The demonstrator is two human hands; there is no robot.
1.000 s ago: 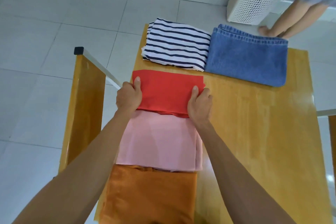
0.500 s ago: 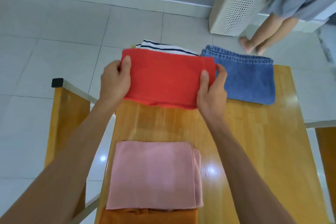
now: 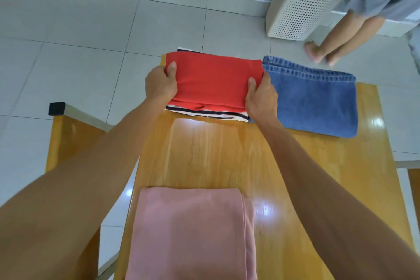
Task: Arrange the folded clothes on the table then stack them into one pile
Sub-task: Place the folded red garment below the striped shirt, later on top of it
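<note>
A folded red cloth point(image 3: 213, 79) lies on top of the striped folded garment point(image 3: 218, 114) at the far left of the wooden table point(image 3: 227, 154). Only the striped garment's near edge and a far corner show. My left hand point(image 3: 160, 84) grips the red cloth's left end and my right hand point(image 3: 261, 95) grips its right end. Folded blue jeans point(image 3: 316, 100) lie just to the right, touching the stack. A folded pink cloth point(image 3: 191, 234) lies at the near edge of the table.
A wooden chair back point(image 3: 68, 134) stands left of the table. A white perforated appliance point(image 3: 302, 4) sits on the tiled floor beyond, with another person's bare legs point(image 3: 334, 38) beside it. A second piece of wooden furniture point(image 3: 414, 184) shows at the right edge.
Both hands lifted the red cloth off the pink one, carried it away from me and lowered it onto the striped garment. The orange cloth has left the view.
</note>
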